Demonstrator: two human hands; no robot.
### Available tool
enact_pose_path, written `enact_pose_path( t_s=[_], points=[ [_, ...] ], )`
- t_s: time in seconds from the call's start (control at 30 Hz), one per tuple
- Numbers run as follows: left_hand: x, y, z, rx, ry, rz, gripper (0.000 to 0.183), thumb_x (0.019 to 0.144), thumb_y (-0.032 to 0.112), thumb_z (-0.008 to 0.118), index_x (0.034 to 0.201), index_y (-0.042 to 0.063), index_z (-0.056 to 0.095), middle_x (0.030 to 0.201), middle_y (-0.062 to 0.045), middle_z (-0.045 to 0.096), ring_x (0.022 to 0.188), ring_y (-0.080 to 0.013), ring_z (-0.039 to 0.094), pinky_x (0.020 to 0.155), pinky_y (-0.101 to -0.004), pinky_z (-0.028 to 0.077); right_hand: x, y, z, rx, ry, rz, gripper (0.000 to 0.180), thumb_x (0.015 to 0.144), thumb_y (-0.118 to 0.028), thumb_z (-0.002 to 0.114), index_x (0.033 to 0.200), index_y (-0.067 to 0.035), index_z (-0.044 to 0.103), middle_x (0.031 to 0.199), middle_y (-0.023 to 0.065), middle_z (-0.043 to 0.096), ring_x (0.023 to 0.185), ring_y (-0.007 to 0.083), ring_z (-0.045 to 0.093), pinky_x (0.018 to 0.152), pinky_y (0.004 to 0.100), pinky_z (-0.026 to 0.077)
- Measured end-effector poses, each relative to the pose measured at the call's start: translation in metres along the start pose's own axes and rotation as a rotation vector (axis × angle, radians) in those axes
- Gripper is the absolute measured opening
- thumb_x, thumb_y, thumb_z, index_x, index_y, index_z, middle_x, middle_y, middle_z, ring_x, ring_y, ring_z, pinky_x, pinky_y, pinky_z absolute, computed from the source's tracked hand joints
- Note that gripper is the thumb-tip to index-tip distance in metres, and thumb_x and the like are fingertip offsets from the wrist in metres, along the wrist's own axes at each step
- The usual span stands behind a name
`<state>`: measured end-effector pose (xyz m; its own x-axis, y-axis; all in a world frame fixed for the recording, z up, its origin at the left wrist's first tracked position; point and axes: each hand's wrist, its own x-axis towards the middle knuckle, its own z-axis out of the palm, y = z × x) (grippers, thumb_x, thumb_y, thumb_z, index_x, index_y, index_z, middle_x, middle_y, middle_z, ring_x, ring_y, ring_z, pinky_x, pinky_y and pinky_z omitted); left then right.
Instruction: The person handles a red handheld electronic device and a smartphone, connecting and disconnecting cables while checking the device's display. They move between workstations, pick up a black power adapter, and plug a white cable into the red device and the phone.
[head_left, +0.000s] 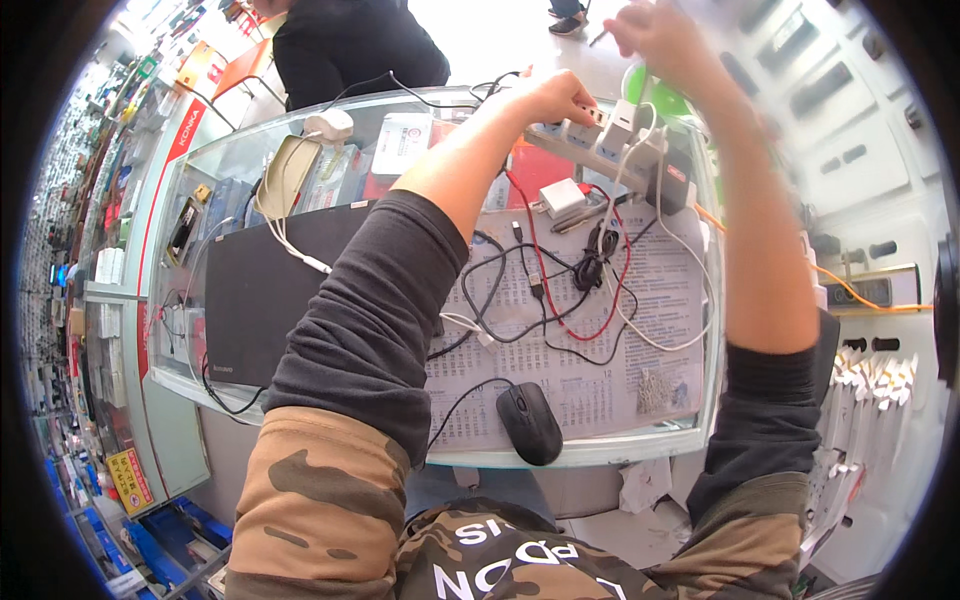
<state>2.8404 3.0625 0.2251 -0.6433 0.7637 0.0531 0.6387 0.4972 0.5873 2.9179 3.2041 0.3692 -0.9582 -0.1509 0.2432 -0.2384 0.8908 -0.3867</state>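
Note:
My left hand (559, 97) reaches to the far edge of a glass counter, its fingers closed on the end of a power strip (585, 156). White plugs and a black adapter (670, 180) sit in the strip. Raised beyond the strip at the upper right, my right hand (651, 37) is blurred and has a thin, dark tool-like thing between its fingers. Nearer to me lie a white USB charger (562, 198), a red cable (534, 240), tangled black cables (596, 259) and a black computer mouse (529, 422), all on a printed calendar sheet.
A closed black Lenovo laptop (270, 292) lies on the left, partly under my left arm. Behind it are a white box (401, 142) and a beige tray (289, 174) with a white cable. A person in black (352, 52) is beyond the counter. Display panels stand at the right.

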Motion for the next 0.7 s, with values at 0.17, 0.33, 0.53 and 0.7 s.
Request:
enact_pose_path(
  t_s=[0.17,0.33,0.53,0.7],
  points=[
    [-0.026,0.021,0.009,0.247,0.489,0.149,0.039,0.081,0.035,0.065,0.113,0.013,0.066,0.102,-0.009,0.068,0.109,-0.0233,0.057,0.103,-0.0525,0.022,-0.035,-0.021,-0.041,0.101,-0.097,0.016,0.027,0.083,-0.027,0.057,0.085,-0.002,0.067,0.073,0.0053,0.059,0.064,0.0132,0.054,0.059,0.0271,0.043],
    [-0.072,0.058,0.025,-0.491,0.117,-0.063,0.047,0.082,0.016,0.056,0.128,0.006,0.052,0.095,-0.009,0.068,0.086,-0.0178,0.064,0.083,-0.0336,0.047,-0.052,-0.017,-0.002,0.373,-0.116,0.283,0.031,0.085,-0.031,0.062,0.095,-0.002,0.067,0.075,0.0090,0.067,0.068,0.0158,0.066,0.056,0.0274,0.053],
    [-0.118,0.100,0.046,-0.606,0.420,-0.302,0.027,0.079,0.020,0.061,0.097,0.000,0.063,0.085,-0.011,0.067,0.082,-0.0203,0.064,0.074,-0.0323,0.049,-0.033,-0.016,0.042,-0.331,-0.477,0.286,0.020,0.080,-0.014,0.057,0.096,-0.006,0.067,0.084,0.0128,0.069,0.071,0.0171,0.066,0.066,0.0324,0.053],
    [-0.148,0.132,0.068,-0.002,0.481,-0.111,0.027,0.077,0.037,0.069,0.081,0.011,0.067,0.084,-0.007,0.059,0.086,-0.0271,0.059,0.074,-0.0381,0.048,-0.049,-0.028,0.043,-0.616,-0.565,0.211,0.024,0.080,-0.021,0.059,0.100,-0.010,0.067,0.092,0.0125,0.069,0.086,0.0236,0.066,0.071,0.0359,0.052]
  ],
)
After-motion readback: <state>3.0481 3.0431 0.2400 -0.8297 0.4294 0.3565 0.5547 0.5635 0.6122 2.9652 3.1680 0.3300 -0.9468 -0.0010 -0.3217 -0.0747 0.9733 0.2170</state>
